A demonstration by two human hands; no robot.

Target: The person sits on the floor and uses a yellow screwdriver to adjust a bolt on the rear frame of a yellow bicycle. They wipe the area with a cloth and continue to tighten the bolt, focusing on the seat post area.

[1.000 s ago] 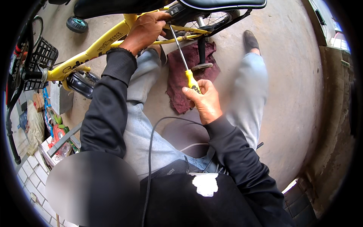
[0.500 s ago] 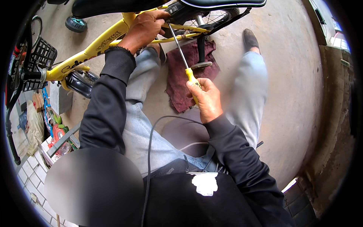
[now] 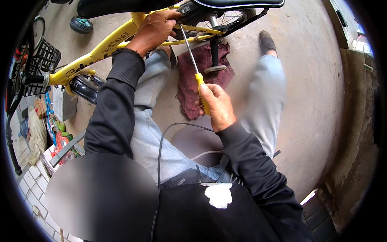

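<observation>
I sit on a bare grey concrete floor (image 3: 306, 92) in daylight. A dark red rag (image 3: 189, 80) lies flat on it. White tiles (image 3: 30, 181) run along my left. A rough concrete step (image 3: 354, 121) rises on my right.

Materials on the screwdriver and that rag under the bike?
Screwdriver: handle looks like glossy yellow plastic, shaft bare grey metal with a slight sheen. Rag: dark red woven cloth, matte, crumpled with soft folds on the concrete floor.
</observation>
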